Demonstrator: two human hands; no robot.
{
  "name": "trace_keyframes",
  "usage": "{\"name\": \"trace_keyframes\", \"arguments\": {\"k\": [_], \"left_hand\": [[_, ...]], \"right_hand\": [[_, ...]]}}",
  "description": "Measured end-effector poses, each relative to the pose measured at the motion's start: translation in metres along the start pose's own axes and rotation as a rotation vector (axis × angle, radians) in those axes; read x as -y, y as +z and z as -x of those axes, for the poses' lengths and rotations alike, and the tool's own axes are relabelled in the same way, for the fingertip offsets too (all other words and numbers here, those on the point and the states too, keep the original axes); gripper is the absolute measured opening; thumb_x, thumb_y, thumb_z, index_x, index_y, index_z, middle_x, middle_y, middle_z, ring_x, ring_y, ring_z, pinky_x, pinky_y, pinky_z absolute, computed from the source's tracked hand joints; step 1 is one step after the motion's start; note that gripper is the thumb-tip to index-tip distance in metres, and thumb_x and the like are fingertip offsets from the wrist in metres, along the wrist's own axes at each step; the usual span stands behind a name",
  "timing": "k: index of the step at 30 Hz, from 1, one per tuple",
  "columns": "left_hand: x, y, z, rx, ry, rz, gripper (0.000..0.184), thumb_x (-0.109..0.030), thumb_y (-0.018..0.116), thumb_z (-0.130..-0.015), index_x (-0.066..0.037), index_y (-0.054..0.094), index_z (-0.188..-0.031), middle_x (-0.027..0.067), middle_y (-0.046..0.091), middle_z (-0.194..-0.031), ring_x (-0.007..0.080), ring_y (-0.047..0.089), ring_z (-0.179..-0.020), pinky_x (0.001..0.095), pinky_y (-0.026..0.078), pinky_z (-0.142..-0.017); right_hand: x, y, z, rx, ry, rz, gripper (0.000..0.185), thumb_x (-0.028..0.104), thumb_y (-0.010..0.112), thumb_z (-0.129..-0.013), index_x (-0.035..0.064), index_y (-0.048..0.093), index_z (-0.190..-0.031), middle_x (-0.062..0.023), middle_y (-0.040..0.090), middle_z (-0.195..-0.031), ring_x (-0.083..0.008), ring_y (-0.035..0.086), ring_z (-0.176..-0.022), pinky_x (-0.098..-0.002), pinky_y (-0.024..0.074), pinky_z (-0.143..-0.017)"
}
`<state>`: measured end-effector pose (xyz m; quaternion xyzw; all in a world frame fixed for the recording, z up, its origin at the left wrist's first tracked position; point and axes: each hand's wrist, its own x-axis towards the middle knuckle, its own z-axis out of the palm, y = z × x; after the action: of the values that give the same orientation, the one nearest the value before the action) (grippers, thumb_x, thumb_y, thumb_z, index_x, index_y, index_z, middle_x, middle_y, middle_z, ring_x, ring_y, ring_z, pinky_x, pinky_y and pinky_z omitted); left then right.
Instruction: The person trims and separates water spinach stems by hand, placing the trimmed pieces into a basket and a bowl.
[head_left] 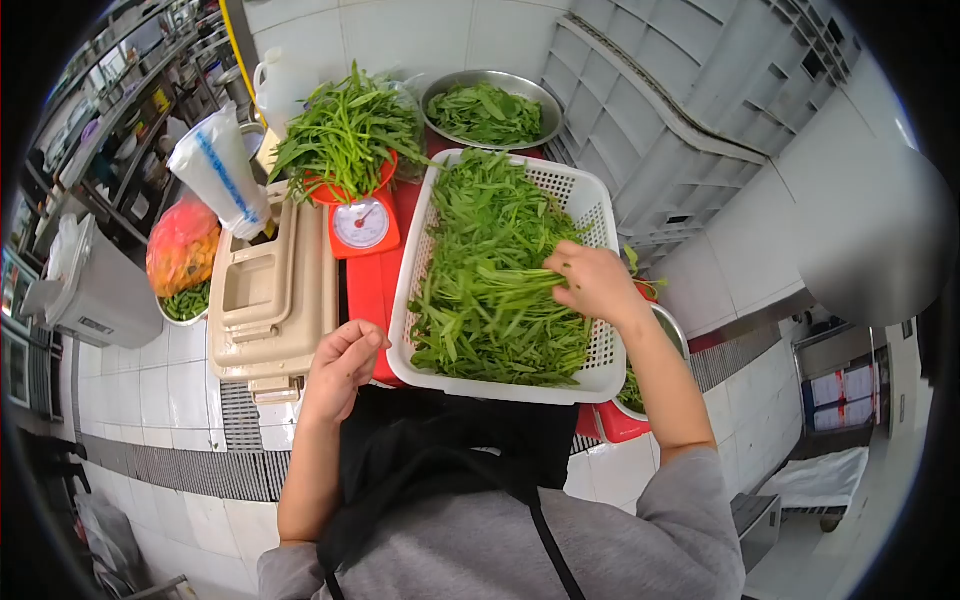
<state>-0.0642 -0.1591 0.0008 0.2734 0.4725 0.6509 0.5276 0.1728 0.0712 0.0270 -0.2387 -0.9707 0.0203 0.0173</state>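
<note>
Here, a right hand gripped long green stems over a full basket

Seen from above, a person in a gray short-sleeved top and dark apron faced a white perforated plastic basket [505, 394], filled with loose leafy greens [475, 215] that had slender leaves and pale stems. The right hand [592, 282] was at the basket's right side, its fingers closed around a bunch of the greens, whose stems stretched leftward across the heap. The left hand [345, 368] hung just outside the basket's near left corner, fingers curled in and thumb against the index finger; whether anything small was pinched there could not be told.

Beyond the basket's left side stood a red dial scale [361, 224], its pan piled with more long-stemmed greens [345, 130]. Behind the basket, a round metal bowl [552, 108] held broader-looking leaves. To the left lay a beige lidded plastic box [305, 300], with a clear bag with a blue stripe [217, 172] at its far end and a bag of orange pieces [184, 252] beside it. Large gray plastic crates [640, 120] were stacked at the far right. Another metal bowl [674, 330] was partly hidden by the right forearm.
</note>
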Motion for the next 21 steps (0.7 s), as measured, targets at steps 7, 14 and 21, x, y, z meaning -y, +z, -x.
{"name": "trace_keyframes", "arguments": {"k": [7,14,21], "left_hand": [[0.009,0.043,-0.046,0.147,0.297,-0.484,0.009,-0.01,0.057,-0.083,-0.002,0.06,-0.084,-0.0085,0.044,-0.06,0.0,0.03,-0.05,0.0176,0.023,-0.044],[0.081,0.131,-0.132,0.547,0.657,-1.207,0.015,-0.017,0.06,-0.073,-0.006,0.065,-0.082,0.0141,0.06,-0.076,0.0256,0.061,-0.068,0.0374,0.049,-0.061],[0.136,0.168,-0.178,0.553,0.334,-1.685,0.019,-0.022,0.061,-0.069,-0.005,0.065,-0.078,0.0148,0.061,-0.085,0.0303,0.061,-0.075,0.039,0.05,-0.067]], "right_hand": [[-0.017,0.007,0.033,-0.411,0.131,-0.472,0.03,0.028,0.052,-0.084,0.0051,0.058,-0.102,-0.004,0.052,-0.08,-0.0167,0.052,-0.071,-0.0283,0.0417,-0.063],[-0.017,-0.003,0.082,-0.832,0.61,-1.08,0.03,0.023,0.038,-0.092,0.002,0.059,-0.093,0.008,0.035,-0.052,-0.0015,0.028,-0.046,-0.02,0.0224,-0.044],[-0.001,0.04,0.096,-1.001,0.55,-0.871,0.022,0.016,0.046,-0.089,0.0021,0.058,-0.1,0.0037,0.053,-0.071,-0.0023,0.043,-0.064,-0.017,0.0356,-0.059]]}}
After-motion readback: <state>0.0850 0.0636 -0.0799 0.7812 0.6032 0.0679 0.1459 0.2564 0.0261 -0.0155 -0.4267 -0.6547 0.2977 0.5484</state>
